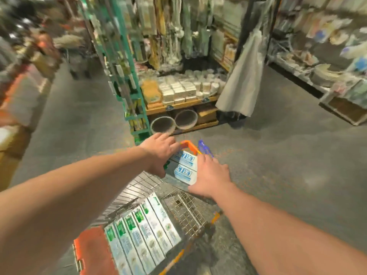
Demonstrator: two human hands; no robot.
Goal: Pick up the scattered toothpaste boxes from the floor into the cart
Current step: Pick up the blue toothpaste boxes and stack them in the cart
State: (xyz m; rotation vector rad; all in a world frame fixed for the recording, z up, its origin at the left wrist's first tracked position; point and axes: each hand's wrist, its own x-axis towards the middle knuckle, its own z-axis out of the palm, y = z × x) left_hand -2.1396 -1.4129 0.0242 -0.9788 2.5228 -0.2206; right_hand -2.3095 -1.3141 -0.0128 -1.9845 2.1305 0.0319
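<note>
At the far left, blurred shelves of goods [23, 92] are seen along a grey floor [278, 155]. Further in, a green rack [137, 108] is hung with packets that are too smeared to be told apart.

The left hand [158, 153] is stretched forward over the far end of the cart [139, 187]. Its fingers are curled over the top left edge of a stack of toothpaste boxes [184, 167], and its thumb is tucked under the near left corner. The stack is held in the air above the far end of the cart, and two white and blue faces are shown uppermost. Its right side is clasped by the right hand [210, 177], which is laid over that edge. The fingers are turned away from the camera, so the exact grip cannot be made out.

Nearer the camera, a row of toothpaste boxes [139, 235] is laid side by side in the wire cart, next to an orange flap [91, 251].

Beyond the hands, two round bowls [162, 125] are stood on edge under a wooden shelf [178, 105] stacked with pale packs. To the right of it a white cloth [244, 76] is hung, and further right more shelving [327, 66] is seen, blurred.
</note>
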